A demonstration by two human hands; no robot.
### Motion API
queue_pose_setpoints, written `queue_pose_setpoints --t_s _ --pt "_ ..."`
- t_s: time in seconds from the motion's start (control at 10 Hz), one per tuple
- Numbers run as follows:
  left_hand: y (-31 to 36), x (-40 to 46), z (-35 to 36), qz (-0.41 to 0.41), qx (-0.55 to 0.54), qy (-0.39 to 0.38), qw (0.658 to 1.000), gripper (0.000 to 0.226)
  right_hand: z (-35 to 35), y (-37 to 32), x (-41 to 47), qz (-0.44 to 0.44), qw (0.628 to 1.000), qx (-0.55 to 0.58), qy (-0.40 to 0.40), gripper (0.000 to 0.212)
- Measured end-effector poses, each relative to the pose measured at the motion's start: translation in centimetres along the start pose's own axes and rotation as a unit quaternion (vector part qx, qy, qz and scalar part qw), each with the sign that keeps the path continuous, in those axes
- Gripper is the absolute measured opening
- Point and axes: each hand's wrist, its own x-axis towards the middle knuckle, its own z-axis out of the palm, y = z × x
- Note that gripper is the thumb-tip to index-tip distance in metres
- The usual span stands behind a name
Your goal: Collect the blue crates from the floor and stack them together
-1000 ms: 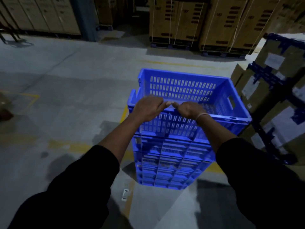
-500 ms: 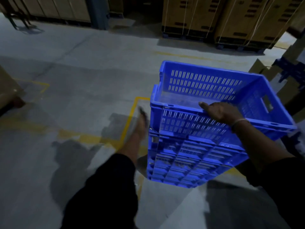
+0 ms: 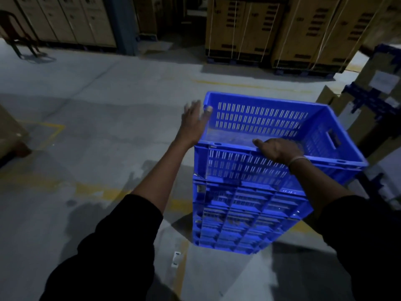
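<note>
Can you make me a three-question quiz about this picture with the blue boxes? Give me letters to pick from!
1. Where is the top crate?
A. on a stack of crates
B. on a chair
C. on a shelf

2. What colour are the floor lines?
A. red
B. yellow
C. green

3. What is the right hand doing?
A. hanging loose
B. waving
C. gripping the crate's rim

Answers: 1 A, more blue crates lie under it. 2 B, the painted lines are yellow. 3 C, its fingers curl over the near rim.

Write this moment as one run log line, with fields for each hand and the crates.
left hand: open at top crate left rim | right hand: grips near rim | crate stack: on floor
</note>
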Motion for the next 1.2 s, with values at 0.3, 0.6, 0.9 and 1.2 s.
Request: queue_pose_setpoints --t_s 0.3,0.6,0.9,1.2 --pt "1.4 0.0 4.5 0.075 0.395 -0.119 0.908 0.098 0.3 5.3 -2.2 -0.028 0.992 -0.019 0.120 0.098" --pt "2.1 -0.4 4.5 0.072 0.417 -0.102 0.900 0.085 -1.3 17.7 -4.8 0.068 0.992 -0.029 0.100 0.115" --pt "3.1 -1.5 5.2 0.025 0.422 -0.087 0.902 0.077 -1.6 18.3 -5.1 0.045 0.995 -0.002 0.085 0.103" --pt "4.7 -3.6 6.9 -0.011 0.381 -0.051 0.923 0.072 -2.7 19.4 -4.3 -0.006 0.997 0.032 0.075 0.121"
